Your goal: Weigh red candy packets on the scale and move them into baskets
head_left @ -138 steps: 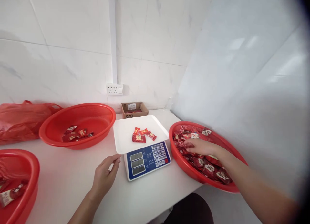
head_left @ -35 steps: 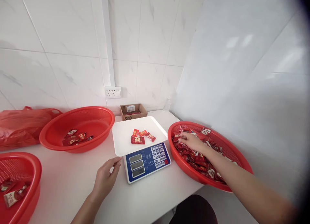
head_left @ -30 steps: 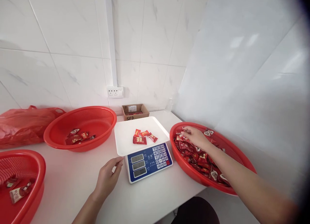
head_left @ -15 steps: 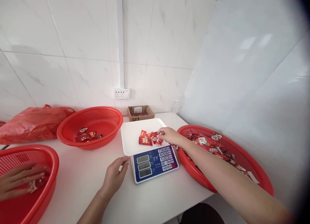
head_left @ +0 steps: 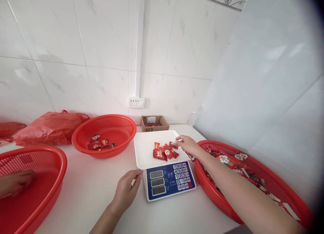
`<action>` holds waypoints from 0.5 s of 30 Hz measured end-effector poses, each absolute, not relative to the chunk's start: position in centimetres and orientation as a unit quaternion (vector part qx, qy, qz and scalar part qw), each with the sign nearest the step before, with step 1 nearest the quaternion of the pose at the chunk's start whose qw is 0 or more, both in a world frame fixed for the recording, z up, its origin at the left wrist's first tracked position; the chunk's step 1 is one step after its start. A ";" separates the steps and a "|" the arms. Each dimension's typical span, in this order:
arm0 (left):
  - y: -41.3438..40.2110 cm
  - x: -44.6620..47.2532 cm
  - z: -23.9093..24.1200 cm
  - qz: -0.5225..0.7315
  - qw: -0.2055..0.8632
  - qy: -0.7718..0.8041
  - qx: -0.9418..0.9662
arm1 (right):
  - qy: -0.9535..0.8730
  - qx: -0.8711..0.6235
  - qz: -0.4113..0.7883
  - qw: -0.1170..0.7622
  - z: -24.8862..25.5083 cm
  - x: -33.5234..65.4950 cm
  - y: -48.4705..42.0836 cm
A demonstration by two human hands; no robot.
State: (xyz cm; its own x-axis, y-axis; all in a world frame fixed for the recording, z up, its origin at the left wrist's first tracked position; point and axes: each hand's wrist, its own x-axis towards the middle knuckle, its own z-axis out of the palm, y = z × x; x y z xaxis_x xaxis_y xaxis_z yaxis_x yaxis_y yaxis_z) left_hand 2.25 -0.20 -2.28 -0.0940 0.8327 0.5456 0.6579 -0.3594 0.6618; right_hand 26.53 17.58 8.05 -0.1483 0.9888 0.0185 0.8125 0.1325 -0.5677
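Partly, right forearm (head_left: 231, 185) hides candy basket (head_left: 210, 197); scale displays (head_left: 158, 182) hardly legible.

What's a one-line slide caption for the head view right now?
Right hand at red packets on the white tray of a scale, left hand beside it, red baskets on either side.

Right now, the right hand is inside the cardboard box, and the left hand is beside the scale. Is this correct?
Not quite: the head view shows the right hand at the tray's right edge, not inside the box. The left hand is beside the scale, as you say.
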 end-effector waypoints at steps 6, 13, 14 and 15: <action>-0.3 2.3 -2.1 0.480 0.100 0.558 0.670 | -0.710 -0.629 0.211 0.235 8.1 27.3 17.4; -0.3 2.2 -2.3 0.477 0.101 0.562 0.667 | -0.697 -0.628 0.186 0.290 7.9 26.1 18.5; -0.3 2.2 -2.2 0.478 0.103 0.563 0.667 | -0.704 -0.623 0.180 0.291 7.9 25.9 18.4; -0.3 2.2 -2.2 0.478 0.103 0.563 0.666 | -0.713 -0.616 0.174 0.287 7.8 25.7 18.2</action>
